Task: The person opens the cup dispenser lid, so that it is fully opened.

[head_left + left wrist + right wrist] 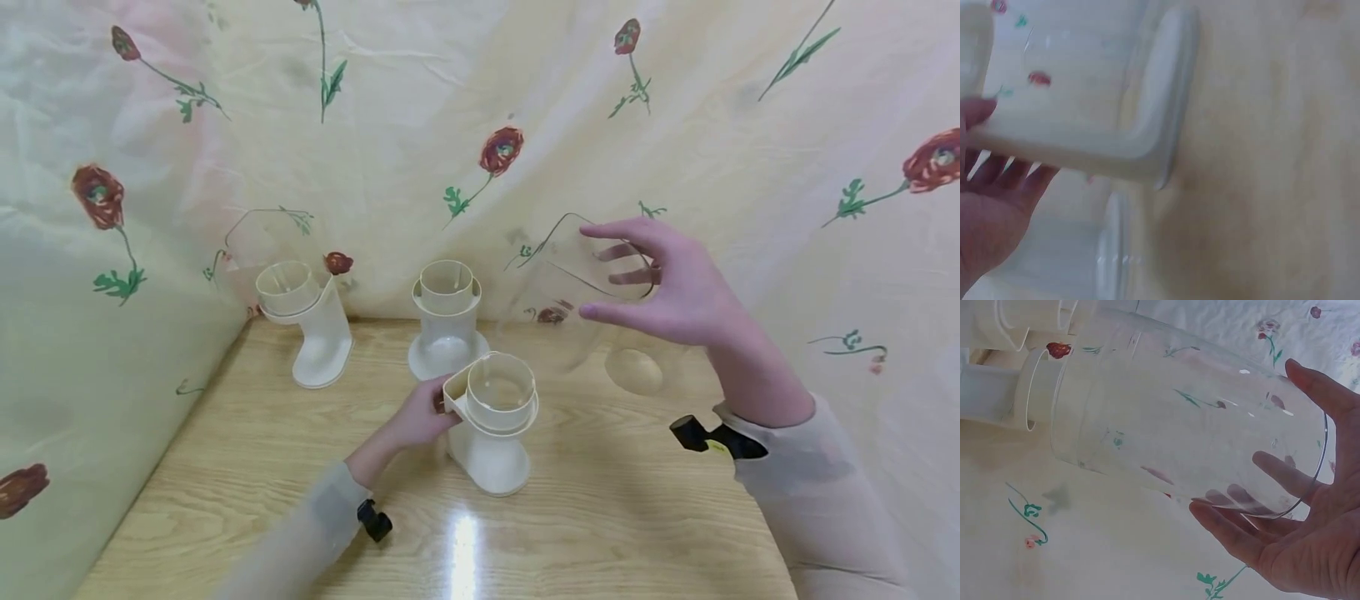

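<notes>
Tilted in the air above the table [622,508], just beyond the white stand [491,454]: a clear container [1179,422]. Probably light and stiff, likely slick, perhaps breakable; best to take hold round one end, without squeezing hard. Right hand [678,287] spread wide, grasping the container's end between thumb and fingers. Left hand [420,417] gripping the white stand's upright; hard to tell whether lifted or set down. Behind, two more stands [447,333]; farther out, a flowered cloth [405,158].
</notes>
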The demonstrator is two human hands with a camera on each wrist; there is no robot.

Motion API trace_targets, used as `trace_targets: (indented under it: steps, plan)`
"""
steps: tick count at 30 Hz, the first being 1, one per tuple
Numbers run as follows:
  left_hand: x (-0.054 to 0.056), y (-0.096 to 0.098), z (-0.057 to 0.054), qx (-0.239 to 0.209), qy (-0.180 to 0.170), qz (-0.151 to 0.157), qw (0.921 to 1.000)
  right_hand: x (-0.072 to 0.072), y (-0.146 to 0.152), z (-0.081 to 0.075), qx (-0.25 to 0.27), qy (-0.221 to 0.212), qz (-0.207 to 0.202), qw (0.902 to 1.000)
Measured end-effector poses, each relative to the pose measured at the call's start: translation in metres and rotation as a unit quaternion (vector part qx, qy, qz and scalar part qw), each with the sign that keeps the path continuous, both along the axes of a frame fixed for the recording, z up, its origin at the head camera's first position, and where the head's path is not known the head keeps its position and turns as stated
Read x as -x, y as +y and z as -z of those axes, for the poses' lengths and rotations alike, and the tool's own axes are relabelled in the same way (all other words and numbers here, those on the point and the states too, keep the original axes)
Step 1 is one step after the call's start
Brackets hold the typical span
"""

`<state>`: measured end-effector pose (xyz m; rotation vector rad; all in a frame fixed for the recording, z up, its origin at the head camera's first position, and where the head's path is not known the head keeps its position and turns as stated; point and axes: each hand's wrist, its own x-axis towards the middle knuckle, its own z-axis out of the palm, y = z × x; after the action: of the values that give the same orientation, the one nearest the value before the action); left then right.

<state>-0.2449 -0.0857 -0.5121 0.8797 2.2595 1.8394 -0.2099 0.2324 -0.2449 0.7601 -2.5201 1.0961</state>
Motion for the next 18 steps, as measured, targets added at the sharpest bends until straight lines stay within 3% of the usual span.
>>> trace_targets:
  steps: [2, 4, 11, 14, 18]
  plan:
    - [0.006, -0.004, -0.005, 0.001, -0.004, 0.007, 1.0000, 0.001, 0.002, 0.000, 0.007, -0.010, 0.012, 0.9999]
    - [0.006, -0.007, -0.009, 0.000, -0.008, -0.013, 0.9999, 0.002, 0.002, 0.000, 0.009, -0.016, 0.026, 0.9995]
    - [-0.016, -0.006, -0.010, -0.033, 0.000, -0.135, 0.9903, 0.004, 0.001, 0.004, -0.023, -0.006, 0.089, 0.9958]
    - [-0.020, -0.004, -0.007, -0.042, -0.001, -0.150, 0.9878, 0.009, 0.002, 0.008, -0.032, -0.006, 0.107, 0.9937]
    - [-0.020, -0.005, -0.004, -0.040, -0.024, -0.141, 0.9889, 0.018, 0.005, 0.017, -0.036, -0.019, 0.125, 0.9913]
